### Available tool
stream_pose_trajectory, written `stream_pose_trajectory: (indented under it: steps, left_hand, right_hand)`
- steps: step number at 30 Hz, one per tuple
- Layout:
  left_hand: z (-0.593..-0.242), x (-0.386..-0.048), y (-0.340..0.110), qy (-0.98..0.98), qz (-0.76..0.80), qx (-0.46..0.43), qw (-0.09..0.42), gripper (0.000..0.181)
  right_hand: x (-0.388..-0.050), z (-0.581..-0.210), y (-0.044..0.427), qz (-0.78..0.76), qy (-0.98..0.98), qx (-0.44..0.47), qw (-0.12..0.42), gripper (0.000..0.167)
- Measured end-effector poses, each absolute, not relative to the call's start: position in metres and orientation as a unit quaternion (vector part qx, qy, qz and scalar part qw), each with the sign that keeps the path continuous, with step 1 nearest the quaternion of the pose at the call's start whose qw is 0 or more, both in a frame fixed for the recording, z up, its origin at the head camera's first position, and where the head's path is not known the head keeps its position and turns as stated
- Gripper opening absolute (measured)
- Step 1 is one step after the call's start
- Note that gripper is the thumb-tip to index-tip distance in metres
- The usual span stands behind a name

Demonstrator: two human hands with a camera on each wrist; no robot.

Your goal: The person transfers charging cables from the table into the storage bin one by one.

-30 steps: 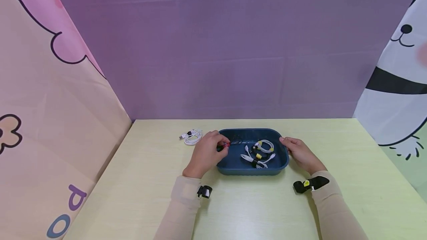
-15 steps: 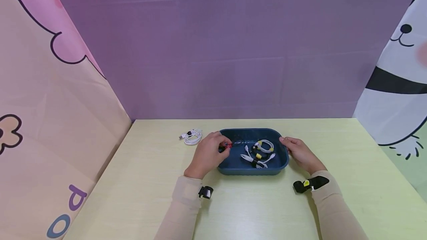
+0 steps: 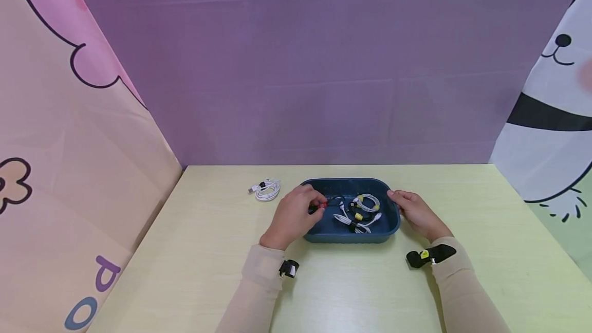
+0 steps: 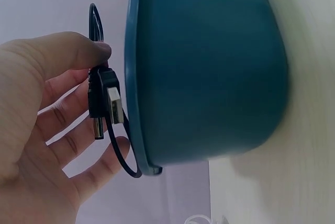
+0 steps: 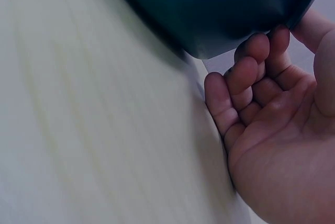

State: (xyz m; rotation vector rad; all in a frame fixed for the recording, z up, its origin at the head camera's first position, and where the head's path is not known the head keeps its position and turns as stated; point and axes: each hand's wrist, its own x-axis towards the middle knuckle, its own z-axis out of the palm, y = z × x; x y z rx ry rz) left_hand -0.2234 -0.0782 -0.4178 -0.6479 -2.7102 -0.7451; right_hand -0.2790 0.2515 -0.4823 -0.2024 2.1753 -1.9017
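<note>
Between thumb and fingers, my left hand (image 3: 296,215) pinches a coiled black USB cable (image 4: 97,90) with a red tie, over the left part of a blue plastic bin (image 3: 349,238). In the left wrist view a metal USB plug (image 4: 114,104) and a round barrel plug (image 4: 98,128) hang below the thumb, beside the bin's rim. My right hand (image 3: 418,215) grips the bin's right rim, thumb on top and fingers curled underneath. Inside the bin lie a white cable with yellow ends (image 3: 368,202), a black cable (image 3: 365,217) and another white cable (image 3: 353,224) with a black tie.
A coiled white USB cable (image 3: 266,190) with a black tie lies on the pale wooden table (image 3: 222,251), left of the bin. A purple cloth backdrop (image 3: 324,66) stands behind the table, with printed cloths at both sides.
My left hand has moved a little to the right, carrying the black USB cable farther over the bin. The right hand and the bin have stayed in place.
</note>
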Motion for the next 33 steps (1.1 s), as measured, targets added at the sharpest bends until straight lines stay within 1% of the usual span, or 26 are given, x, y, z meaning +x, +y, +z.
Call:
stream_pose_trajectory:
  steps: [8, 23, 33]
  left_hand:
    - [-0.42, -0.222, -0.074, -0.934, -0.245, -0.232, 0.117, 0.017]
    - [-0.426, -0.222, -0.066, -0.934, -0.235, -0.245, 0.111, 0.014]
    - [-0.427, -0.221, -0.065, -0.936, -0.229, -0.25, 0.091, 0.012]
  right_hand:
    - [-0.28, -0.483, 0.252, -0.652, 0.745, -0.072, 0.122, 0.032]
    - [-0.281, -0.484, 0.252, -0.646, 0.751, -0.064, 0.123, 0.034]
    - [-0.281, -0.484, 0.251, -0.645, 0.752, -0.066, 0.121, 0.035]
